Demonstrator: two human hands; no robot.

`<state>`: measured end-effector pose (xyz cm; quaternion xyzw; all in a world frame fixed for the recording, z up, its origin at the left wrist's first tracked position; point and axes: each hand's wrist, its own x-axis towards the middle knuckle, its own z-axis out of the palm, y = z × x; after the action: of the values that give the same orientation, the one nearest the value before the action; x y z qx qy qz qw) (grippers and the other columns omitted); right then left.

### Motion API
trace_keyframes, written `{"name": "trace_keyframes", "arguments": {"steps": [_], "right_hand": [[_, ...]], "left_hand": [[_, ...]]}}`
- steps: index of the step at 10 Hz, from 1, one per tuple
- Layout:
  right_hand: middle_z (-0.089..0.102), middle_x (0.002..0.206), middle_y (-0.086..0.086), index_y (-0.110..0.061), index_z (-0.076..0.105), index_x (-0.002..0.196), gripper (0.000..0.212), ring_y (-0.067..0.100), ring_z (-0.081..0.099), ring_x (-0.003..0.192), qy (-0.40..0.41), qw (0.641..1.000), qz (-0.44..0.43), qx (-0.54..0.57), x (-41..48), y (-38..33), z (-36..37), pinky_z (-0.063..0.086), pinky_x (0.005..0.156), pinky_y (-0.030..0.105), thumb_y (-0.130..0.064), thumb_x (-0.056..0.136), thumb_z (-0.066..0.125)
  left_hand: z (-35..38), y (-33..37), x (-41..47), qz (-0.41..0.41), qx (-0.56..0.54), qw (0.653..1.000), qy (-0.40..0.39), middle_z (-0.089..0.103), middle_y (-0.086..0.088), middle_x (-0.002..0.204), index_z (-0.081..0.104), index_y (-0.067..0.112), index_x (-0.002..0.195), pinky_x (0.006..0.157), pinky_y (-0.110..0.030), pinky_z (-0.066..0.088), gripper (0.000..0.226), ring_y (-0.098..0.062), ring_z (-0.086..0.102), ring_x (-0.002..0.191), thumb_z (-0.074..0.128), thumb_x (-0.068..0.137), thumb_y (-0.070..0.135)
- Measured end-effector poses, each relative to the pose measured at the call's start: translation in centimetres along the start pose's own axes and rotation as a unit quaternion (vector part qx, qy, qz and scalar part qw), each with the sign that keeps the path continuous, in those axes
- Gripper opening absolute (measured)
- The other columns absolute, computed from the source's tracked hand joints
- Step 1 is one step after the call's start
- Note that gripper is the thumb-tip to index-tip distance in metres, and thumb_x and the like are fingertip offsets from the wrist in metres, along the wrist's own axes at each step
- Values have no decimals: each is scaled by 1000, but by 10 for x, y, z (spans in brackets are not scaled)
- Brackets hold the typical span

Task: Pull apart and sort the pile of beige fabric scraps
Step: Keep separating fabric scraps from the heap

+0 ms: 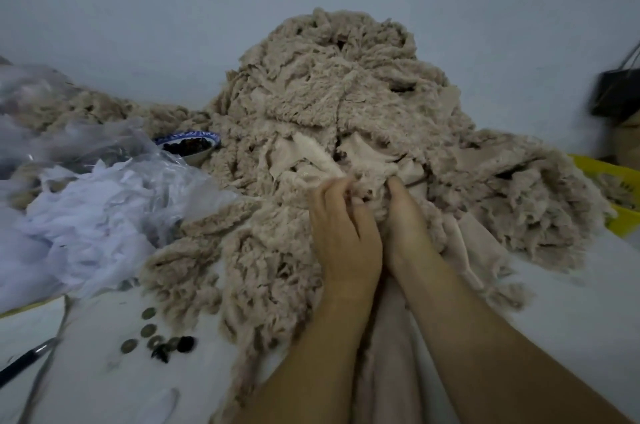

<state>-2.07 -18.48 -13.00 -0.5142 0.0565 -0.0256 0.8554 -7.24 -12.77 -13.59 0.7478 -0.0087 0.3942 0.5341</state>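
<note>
Left hand [341, 226] and right hand [407, 216], side by side, fingers curled, both grip scraps [369, 181] at pile [329, 88] front, on table [104, 382].

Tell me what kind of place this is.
Probably a small garment or sewing workshop, possibly home-based. A big pile of beige fleece scraps covers the white table, what look like loose buttons lie near left, and a clear plastic bag of white fabric offcuts sits behind them.
</note>
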Motion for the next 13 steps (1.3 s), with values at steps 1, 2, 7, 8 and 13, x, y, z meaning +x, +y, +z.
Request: {"name": "trace_keyframes", "arguments": {"steps": [1,2,7,8,13], "right_hand": [[68,111,17,-2,57,134,51,27,68,89,7,997,49,64,3,-2,4,53,91,46,-38,98,49],[76,102,11,-7,77,107,55,26,74,86,-11,976,108,190,3,1,6,59,74,34,-52,97,46],[64,132,9,-25,50,140,44,30,64,116,24,996,81,-6,13,-4,-36,49,101,56,-40,99,57],[64,132,7,-22,56,138,48,28,63,119,-23,996,83,-15,9,2,-21,50,102,51,-46,97,58],[68,124,17,-12,61,134,57,33,65,116,-116,973,85,180,-2,-26,-48,50,99,51,-52,96,48]], "left_hand": [[-12,-5,-24,-38,10,999,-7,49,-4,128,55,9,129,107,-43,41,38,-21,47,122,48,91,9],[-14,2,-35,-64,6,997,-30,44,4,125,52,14,130,109,-41,39,39,-16,44,122,48,92,8],[0,-46,70,93,219,932,-274,54,2,70,55,17,85,58,-32,35,31,-27,59,75,47,105,39],[2,-52,78,-72,108,969,-211,52,6,69,56,17,80,57,-19,38,34,-16,53,70,44,106,36],[-60,-57,48,45,276,950,-138,63,3,102,68,21,111,73,-29,43,25,-15,58,95,53,101,39]]}}
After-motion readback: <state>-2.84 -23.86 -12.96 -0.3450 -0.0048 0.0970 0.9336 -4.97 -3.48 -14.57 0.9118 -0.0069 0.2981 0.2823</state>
